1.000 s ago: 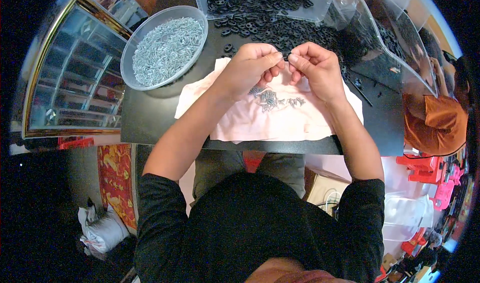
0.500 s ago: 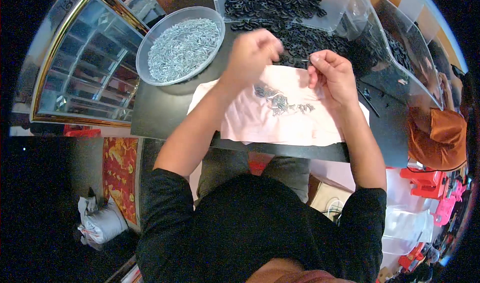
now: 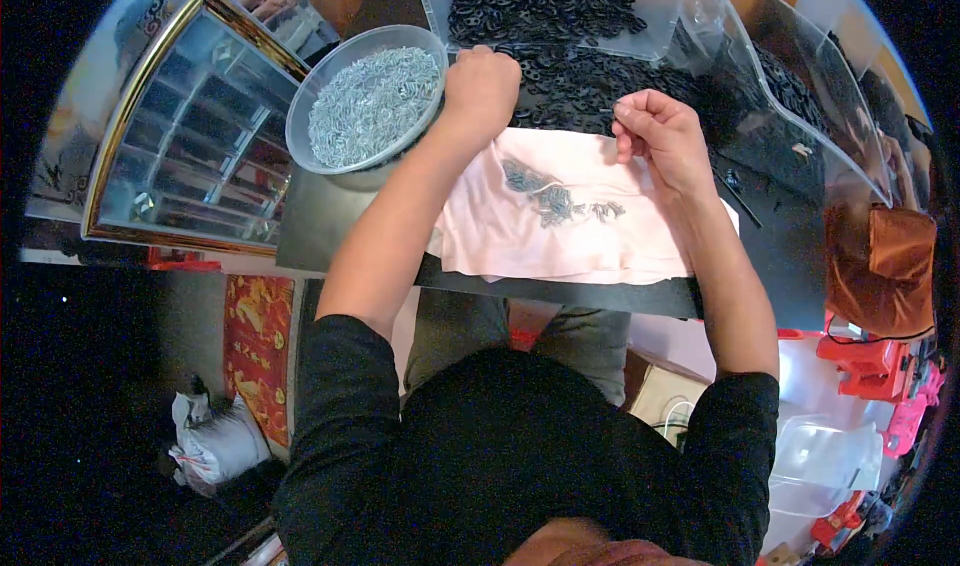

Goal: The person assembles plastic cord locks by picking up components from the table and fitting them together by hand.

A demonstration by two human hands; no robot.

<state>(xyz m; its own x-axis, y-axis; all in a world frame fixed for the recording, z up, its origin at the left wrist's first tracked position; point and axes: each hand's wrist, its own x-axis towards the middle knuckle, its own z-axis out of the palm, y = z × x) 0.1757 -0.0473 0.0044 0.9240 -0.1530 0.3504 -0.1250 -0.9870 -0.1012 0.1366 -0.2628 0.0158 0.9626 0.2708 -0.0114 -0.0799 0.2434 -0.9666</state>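
My left hand (image 3: 484, 94) is curled over the left edge of a heap of small black looped parts (image 3: 570, 91); its fingertips are turned away, so whatever they grip is hidden. On the right, my right hand (image 3: 662, 138) is raised at the far edge of a pale pink cloth (image 3: 500, 241). Its thumb and forefinger pinch a small metal pin (image 3: 607, 112), of which only a short piece shows. Several similar small silvery pins (image 3: 556, 206) lie in loose clusters on the cloth between my forearms.
A round clear tub (image 3: 293, 126) full of silvery pins stands at the left. Behind the heap is a clear plastic bin (image 3: 660, 41) with more black parts. A thin black rod (image 3: 738, 201) lies right of the cloth. A gold-framed glass panel (image 3: 105, 181) stands far left.
My left hand has moved up and left, from above the cloth to the heap's left edge near the tub. My right hand stays nearly in place, still pinching. The view has shifted slightly.
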